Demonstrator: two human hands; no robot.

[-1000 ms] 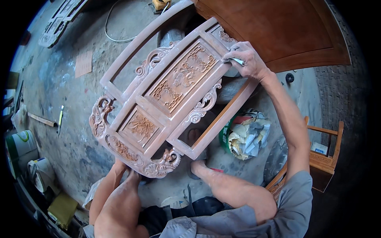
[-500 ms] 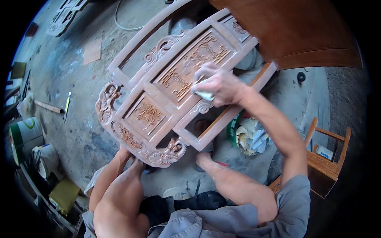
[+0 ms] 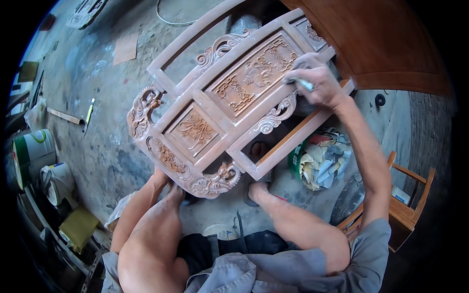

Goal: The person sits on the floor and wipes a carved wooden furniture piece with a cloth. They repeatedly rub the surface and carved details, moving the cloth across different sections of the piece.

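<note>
A carved wooden furniture panel (image 3: 188,93), pinkish with dust, lies tilted across my lower legs. Its recessed fields hold brown floral and scenic carving, and scrolls run along its edges. My right hand (image 3: 317,83) is closed round a small pale folded piece of sandpaper (image 3: 306,85). That hand sits on the panel's long rail, right of the large carved field and above a scroll ornament (image 3: 276,115). At the panel's lower left corner my left hand (image 3: 159,177) goes behind the carved end. Its fingers are hidden there.
A green bucket (image 3: 295,158) full of crumpled sheets (image 3: 325,163) stands right of the panel. Beyond are a reddish-brown wooden board (image 3: 376,44) and a small wooden chair (image 3: 403,210). White buckets (image 3: 56,183) and a wooden strip (image 3: 66,116) are at left.
My right hand has slid up and right along the rail, away from the large field's lower edge. The panel appears slightly further right in view. My left hand stays at its corner.
</note>
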